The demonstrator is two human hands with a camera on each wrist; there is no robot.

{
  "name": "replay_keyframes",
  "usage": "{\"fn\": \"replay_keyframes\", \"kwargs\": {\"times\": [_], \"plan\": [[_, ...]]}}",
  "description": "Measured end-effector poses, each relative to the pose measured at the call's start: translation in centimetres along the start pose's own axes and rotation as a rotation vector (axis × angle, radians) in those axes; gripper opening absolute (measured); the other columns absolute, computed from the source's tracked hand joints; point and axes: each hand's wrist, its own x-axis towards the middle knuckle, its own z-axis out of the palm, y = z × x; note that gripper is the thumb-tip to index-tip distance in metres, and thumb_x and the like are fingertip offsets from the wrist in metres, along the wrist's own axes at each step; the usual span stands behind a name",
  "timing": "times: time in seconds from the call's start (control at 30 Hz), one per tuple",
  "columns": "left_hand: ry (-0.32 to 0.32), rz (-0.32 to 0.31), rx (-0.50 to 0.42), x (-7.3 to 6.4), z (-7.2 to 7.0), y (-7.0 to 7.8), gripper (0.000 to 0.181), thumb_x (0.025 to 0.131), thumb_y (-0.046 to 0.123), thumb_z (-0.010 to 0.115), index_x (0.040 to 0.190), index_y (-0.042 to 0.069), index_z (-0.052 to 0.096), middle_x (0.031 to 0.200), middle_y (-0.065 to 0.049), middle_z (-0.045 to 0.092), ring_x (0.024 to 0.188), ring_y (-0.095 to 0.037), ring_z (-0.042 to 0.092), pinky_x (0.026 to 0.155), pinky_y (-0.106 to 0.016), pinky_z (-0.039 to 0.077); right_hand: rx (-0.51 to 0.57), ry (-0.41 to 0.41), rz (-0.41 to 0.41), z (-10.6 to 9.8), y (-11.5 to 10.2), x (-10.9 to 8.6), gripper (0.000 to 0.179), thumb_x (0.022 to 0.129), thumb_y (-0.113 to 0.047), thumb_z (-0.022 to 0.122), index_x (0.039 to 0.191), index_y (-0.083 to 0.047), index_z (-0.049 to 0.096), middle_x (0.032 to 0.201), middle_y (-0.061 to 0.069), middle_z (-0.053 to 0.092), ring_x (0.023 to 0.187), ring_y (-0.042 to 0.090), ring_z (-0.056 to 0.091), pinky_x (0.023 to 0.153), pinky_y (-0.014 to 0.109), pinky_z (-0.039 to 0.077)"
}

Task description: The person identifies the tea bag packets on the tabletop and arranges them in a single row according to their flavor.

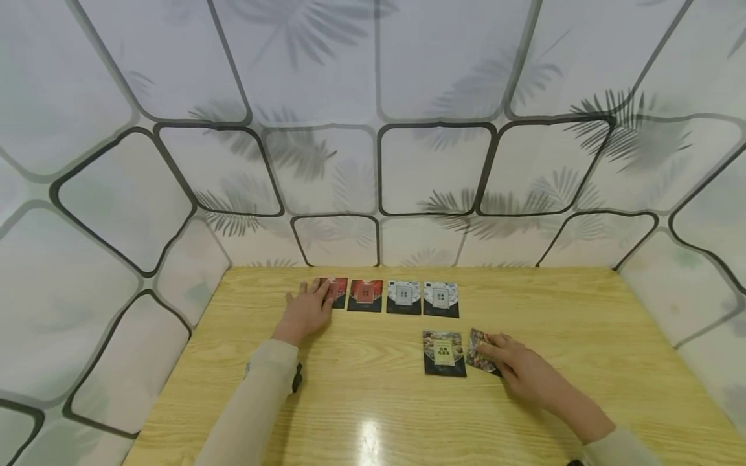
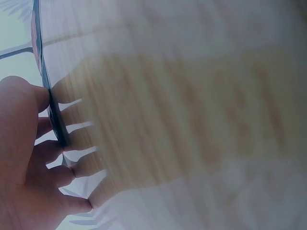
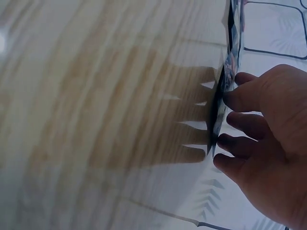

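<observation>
A row of flat packets lies toward the back of the table: a red packet (image 1: pixel 340 292) at the left end, another red packet (image 1: pixel 365 296), a white packet (image 1: pixel 403 297) and a second white packet (image 1: pixel 441 299). My left hand (image 1: pixel 305 309) reaches over the leftmost red one, fingers spread, thumb and fingertips touching its left part. Nearer to me lies a brown packet with a yellow label (image 1: pixel 444 353). Just right of it, my right hand (image 1: pixel 527 370) holds a turned, multicoloured packet (image 1: pixel 479 353) by its right side. The fingers hide part of that packet.
A pale wood table (image 1: pixel 361 401) bears everything. Behind it and at both sides rise patterned white walls (image 1: pixel 422 239). Light glares off the table's near part.
</observation>
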Motion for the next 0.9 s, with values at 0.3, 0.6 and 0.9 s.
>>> {"fn": "replay_keyframes", "kwargs": {"times": [0.3, 0.6, 0.9], "plan": [[0.008, 0.011, -0.001, 0.12, 0.15, -0.12, 0.059, 0.115, 0.037, 0.033, 0.168, 0.012, 0.029, 0.173, -0.023, 0.025, 0.157, -0.055, 0.022, 0.118, -0.083, 0.021, -0.006, -0.012, 0.051, 0.33, 0.05, -0.15, 0.044, 0.100, -0.002, 0.067, 0.143, -0.011, 0.067, 0.147, 0.032, 0.058, 0.134, 0.059, 0.054, 0.102, 0.072, 0.049], [-0.010, -0.011, 0.002, -0.04, 0.06, -0.02, 0.059, 0.115, 0.037, 0.034, 0.169, 0.013, 0.028, 0.173, -0.021, 0.024, 0.159, -0.053, 0.021, 0.119, -0.082, 0.019, 0.021, -0.024, 0.132, 0.32, 0.16, -0.03, 0.045, 0.104, -0.020, 0.068, 0.146, -0.007, 0.063, 0.152, 0.033, 0.053, 0.142, 0.060, 0.045, 0.107, 0.074, 0.044], [-0.002, -0.006, 0.008, 0.14, 0.19, -0.04, 0.059, 0.115, 0.038, 0.033, 0.169, 0.014, 0.027, 0.173, -0.021, 0.025, 0.158, -0.053, 0.021, 0.119, -0.082, 0.020, 0.055, -0.027, 0.121, 0.31, 0.38, 0.12, 0.047, 0.102, -0.019, 0.069, 0.148, -0.008, 0.062, 0.152, 0.027, 0.056, 0.143, 0.057, 0.046, 0.107, 0.074, 0.044]]}}
